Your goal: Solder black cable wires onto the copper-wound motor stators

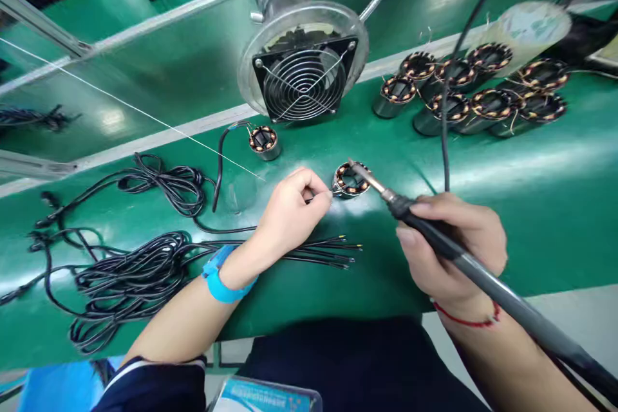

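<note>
My right hand [451,251] is closed around the dark handle of a soldering iron [425,228]. The iron's metal tip reaches the upper rim of a motor stator [351,181] with copper windings, which stands upright on the green bench; I cannot tell whether tip and wire touch. My left hand [297,206], a blue band on its wrist, pinches the end of a black cable [309,200] at the stator's left side. Under my left forearm and hand pass several black cables [328,251] with stripped ends. Another stator [264,141], with a cable at its wires, stands behind my left hand.
A fume extractor fan [303,87] with a flexible duct hangs over the back of the bench. Several more stators [492,106] stand at the back right. Coiled black cables [135,283] lie at the left. The iron's cord [445,135] rises on the right.
</note>
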`<state>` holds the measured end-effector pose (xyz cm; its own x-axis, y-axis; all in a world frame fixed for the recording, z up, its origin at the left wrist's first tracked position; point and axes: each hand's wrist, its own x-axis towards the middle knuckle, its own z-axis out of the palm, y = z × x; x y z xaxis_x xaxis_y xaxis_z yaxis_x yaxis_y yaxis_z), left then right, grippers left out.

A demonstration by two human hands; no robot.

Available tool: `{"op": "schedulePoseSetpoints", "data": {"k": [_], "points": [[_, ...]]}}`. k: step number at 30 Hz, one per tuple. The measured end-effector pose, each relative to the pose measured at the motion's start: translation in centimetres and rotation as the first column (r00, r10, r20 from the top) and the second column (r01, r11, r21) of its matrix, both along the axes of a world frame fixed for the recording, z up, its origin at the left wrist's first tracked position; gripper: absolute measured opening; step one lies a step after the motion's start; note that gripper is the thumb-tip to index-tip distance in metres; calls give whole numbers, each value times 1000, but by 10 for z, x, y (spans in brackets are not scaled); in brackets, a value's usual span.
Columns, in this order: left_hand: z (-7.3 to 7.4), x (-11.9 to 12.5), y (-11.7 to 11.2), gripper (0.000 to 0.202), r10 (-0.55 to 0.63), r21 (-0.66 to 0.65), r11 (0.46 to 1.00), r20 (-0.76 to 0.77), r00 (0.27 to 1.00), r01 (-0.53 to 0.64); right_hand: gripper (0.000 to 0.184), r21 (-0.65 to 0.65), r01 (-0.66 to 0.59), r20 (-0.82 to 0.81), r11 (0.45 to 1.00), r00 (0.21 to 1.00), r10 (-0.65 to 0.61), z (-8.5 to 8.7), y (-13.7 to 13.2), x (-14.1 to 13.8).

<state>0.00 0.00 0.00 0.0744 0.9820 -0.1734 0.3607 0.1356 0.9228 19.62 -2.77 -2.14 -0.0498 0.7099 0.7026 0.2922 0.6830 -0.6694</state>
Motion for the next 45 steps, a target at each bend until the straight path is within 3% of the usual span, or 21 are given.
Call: {"op": "schedulePoseSetpoints", "data": {"k": [5, 13, 23, 27, 30, 33, 39, 45], "points": [[-2, 3, -2, 9, 33, 7, 999, 11, 999, -33, 31, 18, -149, -25, 989, 988, 149, -3, -6, 0], [-3, 4, -2, 10, 51, -24, 998, 71, 996, -50, 29, -22, -187, 22, 982, 982, 188, -4, -4, 0], [-5, 2, -2, 10, 59, -41, 998, 75, 995, -56, 29, -18, -183, 25, 983, 983, 184, -5, -4, 0], [-4, 2, -2, 9, 58, -45, 997, 68, 996, -55, 31, 30, -117, 9, 993, 993, 116, -6, -4, 1], [-2, 3, -1, 9, 56, -51, 997, 65, 996, -53, 37, -2, 9, 127, 1000, 992, -9, -2, -6, 2], [0, 4, -1, 10, 62, -63, 996, 64, 996, -58, 44, -83, 123, 321, 989, 943, -90, 10, -7, 0], [4, 5, 0, 10, 71, -82, 995, 77, 994, -65, 41, -255, 62, 397, 965, 917, 46, 36, 8, -12], [3, 4, 0, 10, 59, -63, 997, 55, 997, -55, 52, -246, 1, 357, 969, 930, 90, 19, 20, -20]]}}
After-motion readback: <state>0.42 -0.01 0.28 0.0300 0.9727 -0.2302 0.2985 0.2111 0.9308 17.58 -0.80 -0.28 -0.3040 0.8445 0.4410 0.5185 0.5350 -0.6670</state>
